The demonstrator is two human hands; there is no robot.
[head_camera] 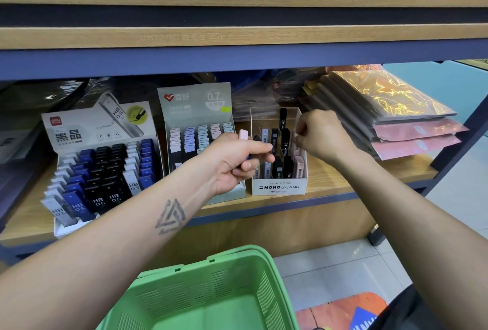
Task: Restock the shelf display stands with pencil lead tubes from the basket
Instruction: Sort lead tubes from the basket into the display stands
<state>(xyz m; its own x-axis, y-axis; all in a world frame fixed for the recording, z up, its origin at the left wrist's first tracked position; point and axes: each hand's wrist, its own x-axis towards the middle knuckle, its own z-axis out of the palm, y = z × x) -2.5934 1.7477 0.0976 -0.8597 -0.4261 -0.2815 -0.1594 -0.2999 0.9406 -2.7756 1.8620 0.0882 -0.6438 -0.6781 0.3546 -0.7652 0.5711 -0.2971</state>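
Observation:
My left hand (235, 160) is closed around a few lead tubes (243, 135); a pink one sticks up above my thumb and a dark blue one shows below it. It hovers in front of the middle grey-green display stand (194, 108). My right hand (320, 135) pinches a pale pink tube (296, 136) over the right column of the white MONO graph MG stand (278, 187), which holds black, white and pink tubes. The left stand (100, 129) is packed with black, blue and white HB 0.5 tubes. The green basket (211, 292) sits below; the part I see holds nothing.
Stacks of plastic-wrapped notebooks (390, 116) lie on the shelf right of the MONO stand. A wooden upper shelf edge (237, 36) hangs low over the stands. Tiled floor (330, 271) is at lower right, beside the shelf's dark metal leg (449, 155).

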